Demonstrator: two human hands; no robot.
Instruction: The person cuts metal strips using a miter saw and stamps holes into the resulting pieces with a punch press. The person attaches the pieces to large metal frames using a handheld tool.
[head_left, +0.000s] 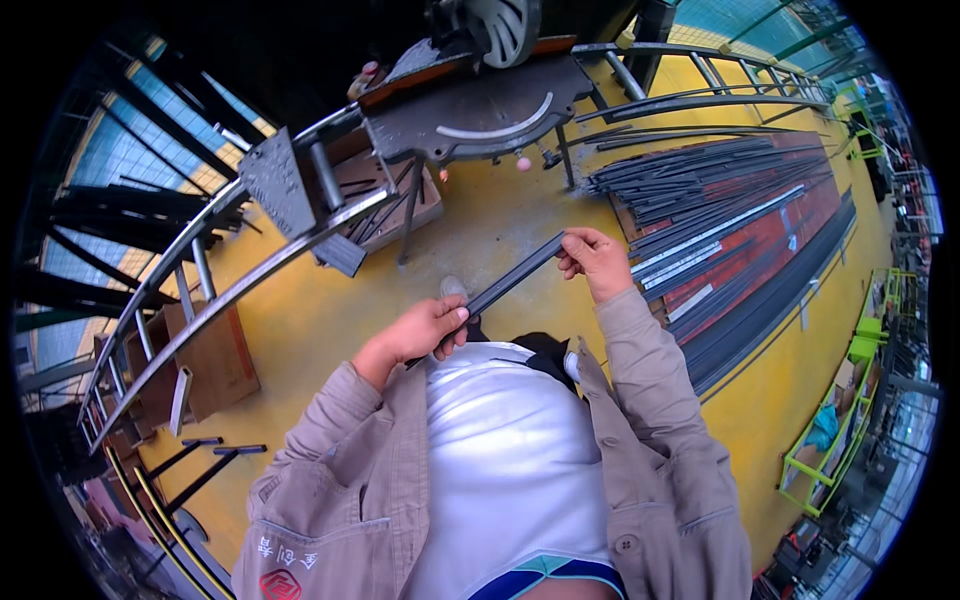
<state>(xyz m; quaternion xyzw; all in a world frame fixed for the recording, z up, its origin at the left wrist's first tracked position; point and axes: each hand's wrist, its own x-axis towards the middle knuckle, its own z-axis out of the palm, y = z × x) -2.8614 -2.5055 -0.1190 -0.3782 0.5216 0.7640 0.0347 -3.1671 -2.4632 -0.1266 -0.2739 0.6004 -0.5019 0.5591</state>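
Metal bar [515, 274], dark and slender, slants across the centre of the frame, its lower-left end by the person's waist and its other end up and to the right. The left hand [432, 328] is closed around the lower-left end, thumb laid along the top. The right hand [592, 264] pinches the upper-right end between thumb and fingers. Both sleeves belong to a tan jacket [370, 500], open over a white shirt [515, 430].

Beneath the bar spreads a yellow floor [310, 315]. At the upper middle stands a grey machine table [480, 112] with a pale curved strip on top and a pink knob [523, 164] below its front edge. A roller rack [300, 243] curves away down the left, near a cardboard box [218, 362]. Right of the hands, many dark bars [700, 175] lie on a red surface [755, 245]; a bright green cart [866, 340] stands at the right edge.
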